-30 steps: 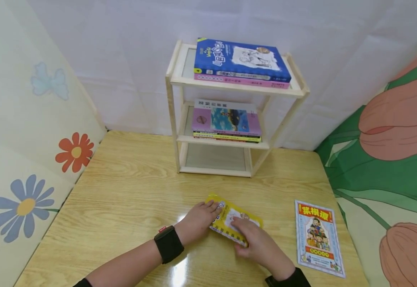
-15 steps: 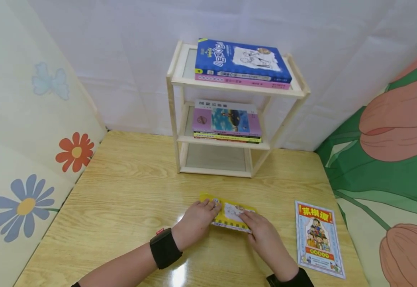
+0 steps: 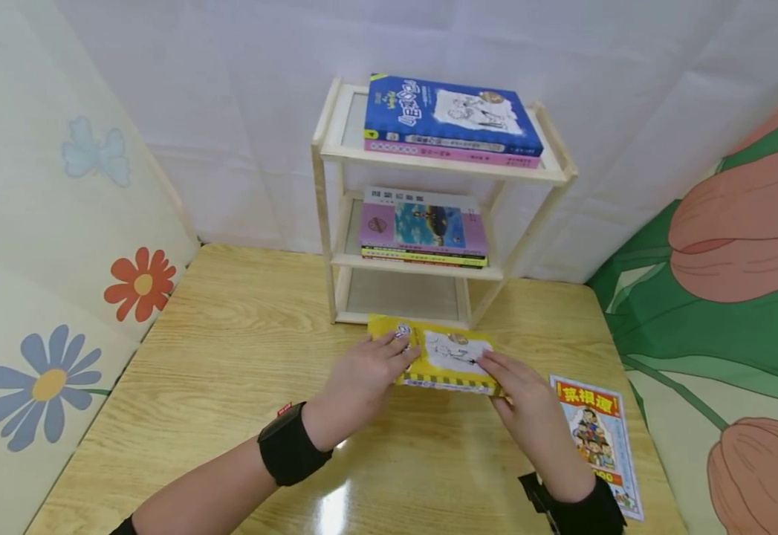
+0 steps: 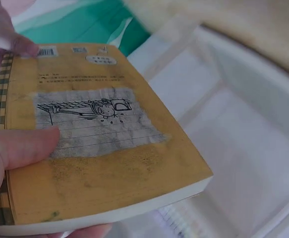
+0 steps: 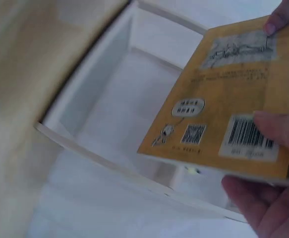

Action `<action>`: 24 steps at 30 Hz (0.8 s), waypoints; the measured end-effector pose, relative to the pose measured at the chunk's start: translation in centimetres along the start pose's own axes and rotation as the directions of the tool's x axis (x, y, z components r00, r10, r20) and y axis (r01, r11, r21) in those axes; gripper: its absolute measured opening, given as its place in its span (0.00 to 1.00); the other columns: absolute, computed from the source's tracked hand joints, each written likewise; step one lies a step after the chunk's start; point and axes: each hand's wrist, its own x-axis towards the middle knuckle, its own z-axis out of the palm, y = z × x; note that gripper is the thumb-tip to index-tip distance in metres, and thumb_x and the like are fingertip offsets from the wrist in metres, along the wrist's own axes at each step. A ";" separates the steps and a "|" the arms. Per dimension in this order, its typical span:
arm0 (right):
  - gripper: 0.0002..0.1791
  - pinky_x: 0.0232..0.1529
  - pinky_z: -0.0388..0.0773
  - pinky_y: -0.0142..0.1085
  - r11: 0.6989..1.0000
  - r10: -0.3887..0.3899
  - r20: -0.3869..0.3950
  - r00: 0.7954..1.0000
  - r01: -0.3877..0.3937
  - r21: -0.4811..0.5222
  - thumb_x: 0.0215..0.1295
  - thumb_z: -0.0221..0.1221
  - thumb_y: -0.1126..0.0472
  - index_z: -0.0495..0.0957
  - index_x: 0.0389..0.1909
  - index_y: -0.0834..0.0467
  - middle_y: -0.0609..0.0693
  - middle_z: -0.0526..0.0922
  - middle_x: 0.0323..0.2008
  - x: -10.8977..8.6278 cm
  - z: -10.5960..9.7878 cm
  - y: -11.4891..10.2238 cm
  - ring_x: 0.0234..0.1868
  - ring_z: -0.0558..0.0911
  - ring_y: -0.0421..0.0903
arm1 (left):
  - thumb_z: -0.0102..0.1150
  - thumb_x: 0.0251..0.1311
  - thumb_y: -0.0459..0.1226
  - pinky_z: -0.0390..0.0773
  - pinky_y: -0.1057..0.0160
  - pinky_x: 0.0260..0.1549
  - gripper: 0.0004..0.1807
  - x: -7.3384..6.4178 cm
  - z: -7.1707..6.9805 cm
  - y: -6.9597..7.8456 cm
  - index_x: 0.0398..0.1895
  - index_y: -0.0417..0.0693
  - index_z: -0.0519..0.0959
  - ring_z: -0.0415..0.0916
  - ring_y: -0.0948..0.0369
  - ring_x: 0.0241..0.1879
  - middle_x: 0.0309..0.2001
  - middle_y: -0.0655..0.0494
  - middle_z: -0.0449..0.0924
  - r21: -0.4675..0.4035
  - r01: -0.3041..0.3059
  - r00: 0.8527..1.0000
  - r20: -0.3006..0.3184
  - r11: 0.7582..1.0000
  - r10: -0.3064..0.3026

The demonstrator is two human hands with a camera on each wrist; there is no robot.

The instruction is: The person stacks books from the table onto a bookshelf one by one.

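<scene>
A yellow book is held between both hands, just in front of the shelf's lowest level in the head view. My left hand grips its left end, fingers over the cover; in the left wrist view the thumb lies on the back cover. My right hand grips the right end, with the thumb by the barcode in the right wrist view. The yellow back cover shows in both wrist views. The wooden shelf stands right behind the book.
A blue book lies over a pink one on the top level. Several books, a purple one uppermost, are stacked on the middle level. A light-blue booklet lies at the right of the wooden table, partly behind my right arm.
The yellow book has come off the table and moved forward to the shelf, turning nearly square to it. My right hand has shifted to its right end; both hands moved with it.
</scene>
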 end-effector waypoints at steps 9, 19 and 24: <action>0.30 0.61 0.69 0.33 0.991 -0.123 -0.115 0.986 0.128 0.044 0.53 0.55 0.76 0.77 0.58 0.55 0.51 0.77 0.59 2.0 -4.2 -0.3 0.60 0.76 0.51 | 0.62 0.55 0.27 0.77 0.47 0.49 0.17 1.8 -4.1 -0.8 0.47 0.51 0.84 0.81 0.54 0.50 0.47 0.52 0.83 0.082 -0.087 0.926 -0.361 0.993 0.111; 0.20 0.62 0.70 0.38 0.950 -0.264 -0.555 0.789 0.311 -0.010 0.58 0.47 0.78 0.82 0.47 0.65 0.62 0.82 0.48 6.2 -6.1 -1.5 0.53 0.80 0.60 | 0.59 0.61 0.33 0.76 0.50 0.53 0.10 4.7 -7.4 -1.2 0.43 0.50 0.85 0.80 0.56 0.50 0.45 0.53 0.85 0.137 -0.122 0.767 -0.616 0.983 0.181; 0.25 0.58 0.74 0.44 0.936 -0.268 -0.699 0.663 0.350 -0.027 0.53 0.45 0.83 0.83 0.45 0.64 0.63 0.83 0.45 9.0 -7.5 -2.2 0.52 0.80 0.61 | 0.61 0.59 0.32 0.73 0.52 0.57 0.10 6.7 -9.2 -1.7 0.43 0.49 0.86 0.79 0.56 0.52 0.46 0.53 0.85 0.145 -0.131 0.701 -0.686 0.981 0.196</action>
